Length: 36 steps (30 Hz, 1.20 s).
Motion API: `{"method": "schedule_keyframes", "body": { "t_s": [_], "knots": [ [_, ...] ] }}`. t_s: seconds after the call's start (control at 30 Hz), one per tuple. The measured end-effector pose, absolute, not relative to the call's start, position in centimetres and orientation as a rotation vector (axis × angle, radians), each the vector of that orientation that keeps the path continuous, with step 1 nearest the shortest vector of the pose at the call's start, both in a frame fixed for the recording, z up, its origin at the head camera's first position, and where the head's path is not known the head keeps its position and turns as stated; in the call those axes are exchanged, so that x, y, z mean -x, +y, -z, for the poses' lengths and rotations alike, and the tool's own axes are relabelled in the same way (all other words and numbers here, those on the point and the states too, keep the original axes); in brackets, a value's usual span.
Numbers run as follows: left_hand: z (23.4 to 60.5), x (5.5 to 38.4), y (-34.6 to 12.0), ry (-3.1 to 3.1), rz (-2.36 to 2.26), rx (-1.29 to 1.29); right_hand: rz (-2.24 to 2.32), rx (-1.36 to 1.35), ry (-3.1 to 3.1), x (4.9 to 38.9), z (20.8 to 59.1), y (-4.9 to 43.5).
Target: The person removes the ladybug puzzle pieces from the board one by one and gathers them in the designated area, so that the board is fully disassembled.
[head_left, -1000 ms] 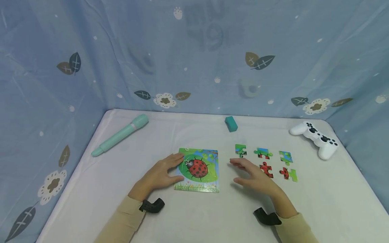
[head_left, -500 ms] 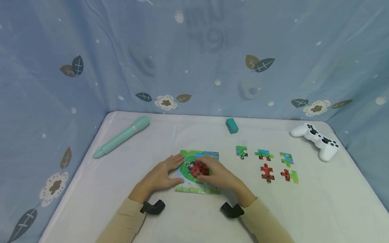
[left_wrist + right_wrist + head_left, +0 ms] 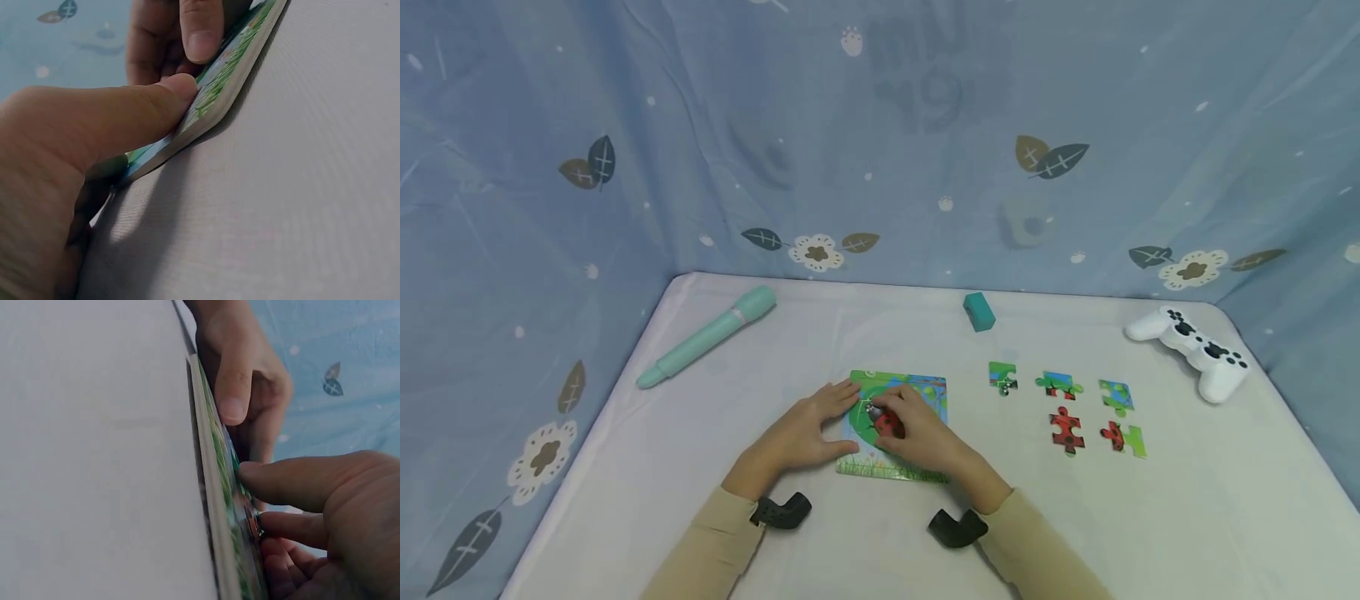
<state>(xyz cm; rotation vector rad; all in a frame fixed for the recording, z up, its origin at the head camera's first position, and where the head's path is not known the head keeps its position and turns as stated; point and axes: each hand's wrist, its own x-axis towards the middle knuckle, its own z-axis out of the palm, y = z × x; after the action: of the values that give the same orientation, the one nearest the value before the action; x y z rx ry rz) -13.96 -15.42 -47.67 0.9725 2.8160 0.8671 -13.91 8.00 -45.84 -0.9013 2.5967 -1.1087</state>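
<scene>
A ladybug puzzle board (image 3: 891, 472) lies flat on the white table. My left hand (image 3: 808, 433) rests along its left edge, its thumb pressing the top face and its other fingers stretched toward the far corner. Over the middle of the board, my right hand (image 3: 921, 429) bends its thumb and fingers down onto the ladybug. In the right wrist view, the thumb and fingertips pinch at a slightly raised puzzle piece (image 3: 252, 524), mostly hidden by the hand. To the right lie loose pieces, among them a red piece (image 3: 1067, 431) and a green-and-red piece (image 3: 1124, 438).
More loose pieces lie farther back, including a green corner piece (image 3: 1002, 377), a blue-green piece (image 3: 1059, 384) and another (image 3: 1117, 397). A teal block (image 3: 979, 312) sits behind. A mint tube-shaped case (image 3: 707, 337) lies back left, a white game controller (image 3: 1189, 350) back right.
My right hand has moved left from beside the loose pieces onto the board, and its fingers have bent down at the ladybug. The left hand stays at the board's left edge.
</scene>
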Motion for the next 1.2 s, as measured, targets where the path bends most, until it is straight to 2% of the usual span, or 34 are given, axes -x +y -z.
{"method": "schedule_keyframes", "body": {
  "t_s": [1.2],
  "knots": [
    [47.37, 14.04, -15.34, 2.796, -0.844, -0.967, 1.154, 0.963, 2.681, 13.76, 46.39, 7.55]
  ]
}}
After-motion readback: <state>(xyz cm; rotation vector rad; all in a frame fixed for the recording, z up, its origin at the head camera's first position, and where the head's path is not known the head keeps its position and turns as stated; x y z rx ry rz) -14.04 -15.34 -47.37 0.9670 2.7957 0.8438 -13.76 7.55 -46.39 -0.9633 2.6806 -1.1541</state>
